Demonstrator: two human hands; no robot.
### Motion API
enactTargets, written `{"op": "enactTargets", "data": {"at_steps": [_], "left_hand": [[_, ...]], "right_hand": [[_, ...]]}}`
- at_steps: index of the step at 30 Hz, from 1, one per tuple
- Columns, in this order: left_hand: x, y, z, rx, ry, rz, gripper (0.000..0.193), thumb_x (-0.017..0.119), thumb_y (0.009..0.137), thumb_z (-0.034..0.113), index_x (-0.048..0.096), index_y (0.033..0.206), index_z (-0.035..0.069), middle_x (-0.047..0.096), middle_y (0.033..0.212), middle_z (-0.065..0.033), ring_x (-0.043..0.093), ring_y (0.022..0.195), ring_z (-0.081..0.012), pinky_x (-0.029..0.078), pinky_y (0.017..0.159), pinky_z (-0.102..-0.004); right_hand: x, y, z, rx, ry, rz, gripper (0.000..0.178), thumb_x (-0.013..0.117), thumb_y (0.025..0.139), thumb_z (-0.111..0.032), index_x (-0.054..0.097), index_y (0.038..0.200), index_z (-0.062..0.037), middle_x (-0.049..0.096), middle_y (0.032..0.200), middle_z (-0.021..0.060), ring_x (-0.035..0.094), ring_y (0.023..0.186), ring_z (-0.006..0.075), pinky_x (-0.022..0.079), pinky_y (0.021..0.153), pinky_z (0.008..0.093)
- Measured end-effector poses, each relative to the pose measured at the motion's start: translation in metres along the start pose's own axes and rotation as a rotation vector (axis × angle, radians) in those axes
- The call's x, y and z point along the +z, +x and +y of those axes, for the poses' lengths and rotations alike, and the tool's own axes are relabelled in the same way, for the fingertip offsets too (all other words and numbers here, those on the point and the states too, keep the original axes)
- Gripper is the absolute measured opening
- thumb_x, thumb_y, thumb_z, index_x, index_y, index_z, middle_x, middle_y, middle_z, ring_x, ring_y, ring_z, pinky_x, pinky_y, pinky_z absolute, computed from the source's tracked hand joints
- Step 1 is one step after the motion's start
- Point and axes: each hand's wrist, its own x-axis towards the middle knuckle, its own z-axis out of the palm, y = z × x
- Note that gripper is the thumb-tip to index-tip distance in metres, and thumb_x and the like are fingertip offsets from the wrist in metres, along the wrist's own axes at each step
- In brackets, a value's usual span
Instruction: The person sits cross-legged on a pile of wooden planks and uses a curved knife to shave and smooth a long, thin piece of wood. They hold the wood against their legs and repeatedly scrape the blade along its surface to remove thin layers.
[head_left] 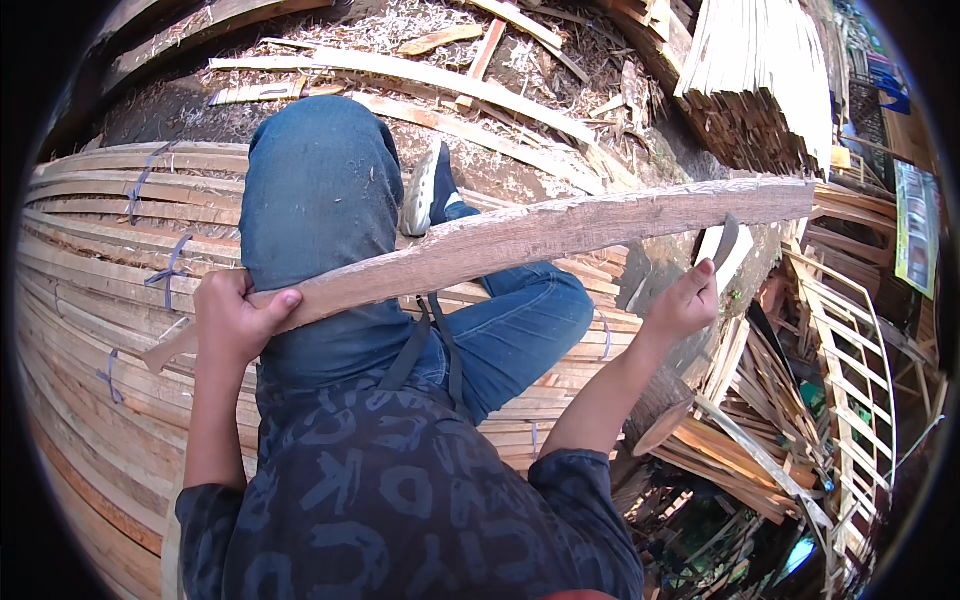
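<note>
A long rough wooden plank [520, 230] lies slantwise over my raised jeans knee [320, 190]. Its narrow end sticks out past my left hand [235, 315], whose fingers and thumb are closed around it. Toward the wide end, my right hand [687, 300] is closed on what looks like a knife with a dark, curved blade [729, 240]. The blade overlaps the plank's near edge; whether it cuts into the wood I cannot tell. My fist hides the handle. A pale, flat piece [738, 257] shows beside the blade.
Bundled wooden strips [110, 270] lie under and left of me, tied with purple cords. Beyond my shoe [424, 190] are long slats [450, 80] and shavings. A stack of thin boards [755, 90] stands far right. A log [660, 410] and a slatted wooden frame [850, 390] are at right.
</note>
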Motion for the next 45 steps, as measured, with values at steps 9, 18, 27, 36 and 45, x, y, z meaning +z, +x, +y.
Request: {"op": "enactTargets", "data": {"at_steps": [9,18,27,36,45], "left_hand": [[0.003,0.001,-0.005,0.008,0.057,-0.006,0.084,0.067,0.054,0.077,0.038,0.046,-0.002,0.037,0.040,-0.0134,0.044,0.039,-0.0246,0.034,0.040,-0.0381],[-0.001,0.000,-0.006,-0.009,0.040,-0.014,0.084,0.069,0.054,0.075,0.040,0.046,-0.003,0.038,0.040,-0.0136,0.044,0.038,-0.0255,0.034,0.040,-0.0383],[-0.006,0.004,0.012,-0.005,0.118,-0.048,0.076,0.073,0.051,0.068,0.048,0.047,-0.004,0.042,0.041,-0.0164,0.049,0.040,-0.0304,0.039,0.043,-0.0393],[-0.001,-0.003,-0.005,0.007,0.084,-0.045,0.085,0.072,0.047,0.076,0.045,0.047,-0.005,0.042,0.042,-0.0164,0.049,0.040,-0.0299,0.038,0.043,-0.0396],[-0.031,0.003,0.024,0.206,0.436,-0.306,0.089,0.061,0.048,0.087,0.054,0.049,-0.002,0.048,0.044,-0.0152,0.055,0.042,-0.0321,0.041,0.045,-0.0385]], "right_hand": [[-0.009,-0.050,-0.009,-0.187,-0.076,-0.201,0.061,0.044,0.097,-0.053,0.048,0.063,-0.0020,0.036,0.051,-0.0011,0.035,0.048,0.0077,0.025,0.045,0.0257],[0.013,-0.031,-0.038,-0.495,-0.251,-0.245,0.058,0.054,0.091,-0.053,0.053,0.068,-0.0002,0.044,0.055,0.0072,0.043,0.048,0.0155,0.035,0.046,0.0287],[0.003,0.006,0.004,0.031,0.063,-0.045,0.065,0.041,0.097,-0.054,0.039,0.058,-0.0022,0.034,0.049,-0.0019,0.031,0.047,0.0084,0.023,0.045,0.0275],[0.017,-0.086,-0.050,-0.103,0.109,-0.491,0.053,0.055,0.092,-0.049,0.064,0.079,0.0021,0.051,0.058,0.0067,0.047,0.051,0.0148,0.035,0.048,0.0274],[0.013,-0.074,-0.067,-0.099,-0.034,-0.630,0.039,0.063,0.090,-0.035,0.060,0.077,0.0015,0.048,0.056,0.0091,0.045,0.049,0.0184,0.035,0.047,0.0300]]}}
